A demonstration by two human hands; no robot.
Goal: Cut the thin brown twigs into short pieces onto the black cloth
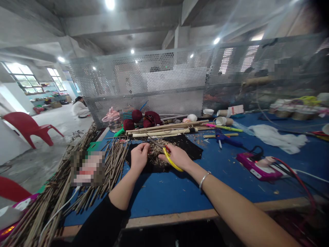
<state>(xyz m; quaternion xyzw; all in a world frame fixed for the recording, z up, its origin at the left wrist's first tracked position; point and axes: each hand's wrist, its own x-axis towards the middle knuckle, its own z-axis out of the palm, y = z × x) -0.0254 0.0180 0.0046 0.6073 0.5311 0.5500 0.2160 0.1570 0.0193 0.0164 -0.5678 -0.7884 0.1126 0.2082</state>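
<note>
My right hand [178, 156] is closed round a pair of scissors with yellow handles [168, 159], whose blades point up and to the left above a heap of chopped twig bits [157, 151]. The heap lies on a black cloth [191, 148]. At the left side of the heap, my left hand [139, 156] has its fingers pinched together; whatever they hold is too small to make out. Just left of that hand, a bundle of thin sticks [113, 168] is spread on the blue table [164, 195].
Long sticks [169, 127] lie behind the cloth, near dark red yarn balls [137, 116]. A blue glue gun [226, 138], a magenta power strip [258, 167] with cords and a white plastic bag [277, 135] are on the right. Perforated metal panels [154, 82] stand at the back.
</note>
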